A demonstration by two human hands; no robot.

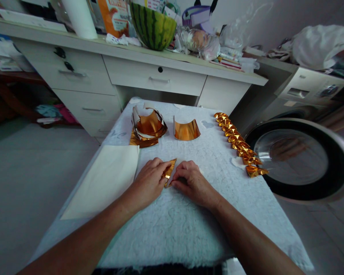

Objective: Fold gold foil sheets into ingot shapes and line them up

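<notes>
Between my hands, low over the cloth-covered table, is a small sheet of gold foil paper [169, 170], partly folded, with a pale underside showing. My left hand [152, 176] pinches its left part, thumb and fingers closed on it. With bent fingers, my right hand [191, 179] grips the right edge near its lower corner. Beyond my hands lies a single curled gold sheet [187, 130]. To its left is a loose stack of curled gold foil sheets [149, 126]. Along the right side runs a row of folded gold foil pieces [237, 142], several set close together.
A cream paper sheet [109, 179] lies on the table's [172, 233] left side. Behind stands a white desk [157, 78] with drawers, bearing a cut watermelon [153, 26], a paper roll [79, 17] and plastic bags. At right, a washing machine's open round door [342, 160] reaches close to the table edge.
</notes>
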